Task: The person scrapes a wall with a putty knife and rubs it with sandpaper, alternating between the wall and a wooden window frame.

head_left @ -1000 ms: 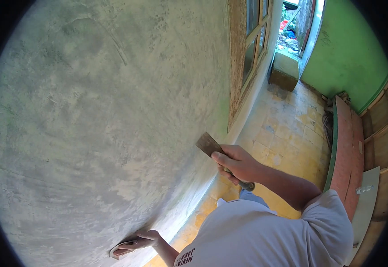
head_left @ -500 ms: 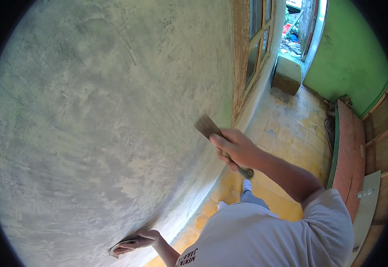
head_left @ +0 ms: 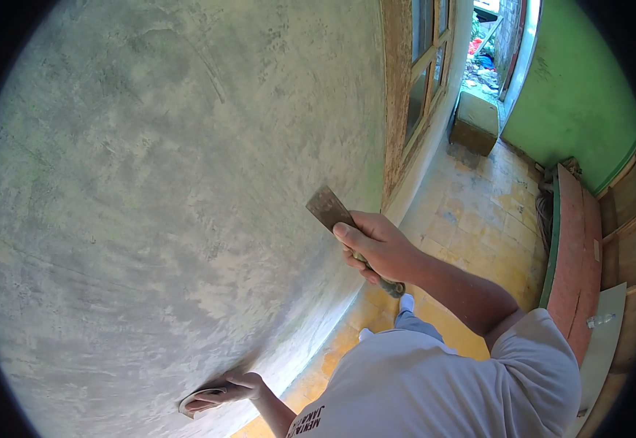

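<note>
Versus one second ago: right hand (head_left: pixel 376 247) and scraper (head_left: pixel 330 209) have moved up the wall (head_left: pixel 179 219); I see the blade farther from the window frame (head_left: pixel 396 102). Foot (head_left: pixel 407 303) now visible past the handle (head_left: pixel 391 287).

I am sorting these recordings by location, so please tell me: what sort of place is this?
Probably a room under renovation: the wall is patchy grey, the wooden window frame looks worn, and the right hand holds a scraper.

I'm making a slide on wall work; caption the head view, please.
Right grip around a scraper, left grip over a thin flat pad, beside a patchy grey wall.
</note>
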The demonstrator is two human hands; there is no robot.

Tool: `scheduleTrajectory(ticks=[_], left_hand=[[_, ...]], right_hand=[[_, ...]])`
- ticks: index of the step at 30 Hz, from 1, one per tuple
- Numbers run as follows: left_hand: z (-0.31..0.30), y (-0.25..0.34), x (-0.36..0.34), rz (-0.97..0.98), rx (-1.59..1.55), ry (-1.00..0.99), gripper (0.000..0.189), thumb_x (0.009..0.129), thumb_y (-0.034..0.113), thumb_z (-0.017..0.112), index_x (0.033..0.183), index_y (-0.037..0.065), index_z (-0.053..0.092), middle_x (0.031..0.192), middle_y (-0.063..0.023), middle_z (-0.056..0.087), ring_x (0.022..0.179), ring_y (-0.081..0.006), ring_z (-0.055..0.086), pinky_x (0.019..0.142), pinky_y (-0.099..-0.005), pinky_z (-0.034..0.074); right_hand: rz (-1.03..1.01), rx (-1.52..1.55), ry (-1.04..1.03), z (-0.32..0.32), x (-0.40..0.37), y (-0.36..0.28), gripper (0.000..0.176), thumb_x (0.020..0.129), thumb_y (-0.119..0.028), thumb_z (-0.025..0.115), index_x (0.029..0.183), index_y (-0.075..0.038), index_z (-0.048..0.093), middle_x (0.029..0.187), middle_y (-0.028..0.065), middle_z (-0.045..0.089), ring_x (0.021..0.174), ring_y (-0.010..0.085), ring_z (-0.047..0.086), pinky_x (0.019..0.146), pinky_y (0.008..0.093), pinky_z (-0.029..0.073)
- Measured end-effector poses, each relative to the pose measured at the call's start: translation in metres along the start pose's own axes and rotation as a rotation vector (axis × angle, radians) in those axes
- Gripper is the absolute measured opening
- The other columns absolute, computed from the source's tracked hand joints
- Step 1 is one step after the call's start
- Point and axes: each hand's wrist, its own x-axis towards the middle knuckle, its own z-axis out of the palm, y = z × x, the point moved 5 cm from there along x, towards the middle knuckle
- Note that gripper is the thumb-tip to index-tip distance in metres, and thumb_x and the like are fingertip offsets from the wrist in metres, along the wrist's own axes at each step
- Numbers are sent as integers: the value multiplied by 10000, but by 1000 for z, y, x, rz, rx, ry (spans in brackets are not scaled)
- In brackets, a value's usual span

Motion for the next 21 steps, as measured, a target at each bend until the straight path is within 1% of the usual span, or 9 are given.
scheduleTrajectory(ticks=[2,3,5,8,12,15,17,20,21], left_hand=[[0,-2,-2,-4,-15,-47,680,947,362,386,1462,-20,157,1527,-270,12,1427,-404,-24,1109,-603,-11],[0,-3,-2,-3,-13,-44,680,947,362,386,1462,-20,157,1527,-270,12,1427,-404,-24,1109,-603,-11],[1,-3,-1,4,-27,-32,679,947,361,386,1461,-21,160,1526,-271,21,1427,-405,-18,1111,-599,-12],[1,2,1,-4,23,-17,661,964,406,354,1462,9,174,1522,-255,98,1421,-419,29,1109,-616,36],[1,1,1,-5,11,-10,659,964,403,353,1461,9,172,1523,-256,92,1422,-417,24,1109,-615,32],[1,1,2,-9,11,-7,658,964,400,352,1461,10,170,1523,-256,88,1422,-415,22,1111,-611,31],[1,0,1,2,-2,-1,659,962,399,355,1461,9,171,1523,-257,90,1423,-414,23,1116,-601,32],[1,0,1,2,6,-2,657,963,401,352,1460,9,176,1521,-259,99,1422,-414,32,1120,-591,37],[1,0,1,6,2,-2,657,963,401,352,1460,9,176,1521,-259,99,1422,-414,32,1120,-591,37]], right_hand=[[81,-10,39,1,-13,9,314,1003,-337,410,833,-74,435,588,23,470,375,81,417,369,246,367],[78,-9,37,2,-20,20,314,1003,-337,410,833,-74,435,588,23,470,375,81,417,369,246,367],[198,80,6,7,-28,43,329,997,-320,411,806,-54,444,538,2,438,350,78,422,340,240,366],[131,-21,71,5,-9,19,333,997,-326,417,807,-54,441,543,2,442,349,76,421,339,242,369],[-26,63,18,6,-2,-14,333,994,-319,418,801,-49,451,550,3,449,348,79,430,336,244,372],[29,6,36,3,-18,10,338,993,-318,423,787,-51,455,558,6,458,355,75,434,337,243,371],[203,38,-33,10,-26,37,341,992,-311,421,772,-53,455,552,3,457,365,72,440,338,238,374],[90,-97,19,3,-4,17,332,994,-306,417,777,-57,449,545,-1,451,367,67,435,341,236,371],[-9,-80,-48,4,1,2,322,994,-303,418,786,-59,448,540,-3,448,364,67,431,342,234,372]])
